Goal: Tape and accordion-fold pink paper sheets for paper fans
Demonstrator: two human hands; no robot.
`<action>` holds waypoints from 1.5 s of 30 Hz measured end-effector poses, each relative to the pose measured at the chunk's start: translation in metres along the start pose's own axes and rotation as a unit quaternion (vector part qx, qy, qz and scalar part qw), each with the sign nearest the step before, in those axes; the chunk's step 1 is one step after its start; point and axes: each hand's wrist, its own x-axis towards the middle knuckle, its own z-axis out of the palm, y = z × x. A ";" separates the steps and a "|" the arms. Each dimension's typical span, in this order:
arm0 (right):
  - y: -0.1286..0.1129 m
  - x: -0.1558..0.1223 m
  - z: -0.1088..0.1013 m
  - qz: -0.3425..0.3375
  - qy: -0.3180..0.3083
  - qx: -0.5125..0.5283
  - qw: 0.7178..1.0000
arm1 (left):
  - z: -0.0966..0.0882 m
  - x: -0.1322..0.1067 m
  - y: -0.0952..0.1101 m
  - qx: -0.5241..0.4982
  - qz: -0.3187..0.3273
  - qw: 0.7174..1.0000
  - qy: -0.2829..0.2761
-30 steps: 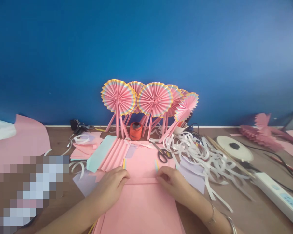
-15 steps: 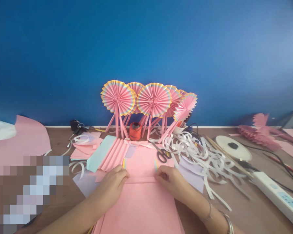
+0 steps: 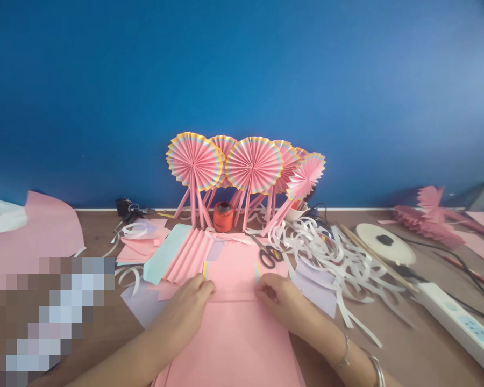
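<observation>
A pink sheet of paper (image 3: 234, 271) with striped coloured side edges lies in front of me, with a narrow fold across its near end. At the left end of that fold, my left hand (image 3: 196, 294) pinches the paper with its fingers closed. Opposite it, my right hand (image 3: 275, 293) has its fingers curled in on the fold's right end. Beneath both hands is a stack of larger pink paper (image 3: 234, 349). Scissors with dark handles (image 3: 269, 256) rest just beyond the sheet, above my right hand. A pleated pink paper piece (image 3: 189, 255) lies beyond my left hand.
Several round pleated paper fans (image 3: 254, 165) on pink sticks stand by the blue wall, near an orange thread spool (image 3: 223, 217). Curled white paper strips (image 3: 322, 244) spread to the right, beside a round white lid-like disc (image 3: 385, 245) and a power strip (image 3: 460, 328). Pink paper (image 3: 52, 226) lies left.
The fold at the sheet's near end looks flatter against the paper. Both hands stay at its two ends with only slight finger movement.
</observation>
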 end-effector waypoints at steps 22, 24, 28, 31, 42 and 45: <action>-0.004 -0.008 -0.006 -0.254 0.033 -0.229 0.939 | -0.003 -0.005 0.020 0.289 0.147 0.945 0.042; -0.003 -0.010 -0.010 -0.247 0.020 -0.236 0.940 | -0.004 -0.004 0.014 0.282 0.139 0.948 0.054; 0.004 -0.009 -0.009 -0.241 0.011 -0.241 0.940 | -0.003 0.000 0.001 0.190 0.147 0.959 0.150; 0.010 -0.006 -0.008 -0.236 0.016 -0.152 0.960 | -0.006 0.000 -0.003 0.061 0.142 0.949 0.276; -0.017 -0.012 0.007 -0.264 0.132 0.008 0.956 | 0.000 -0.003 0.027 -0.405 -0.042 0.906 0.111; -0.021 -0.012 0.015 -0.301 0.145 -0.088 0.938 | 0.006 -0.001 0.031 -0.397 -0.058 0.903 0.152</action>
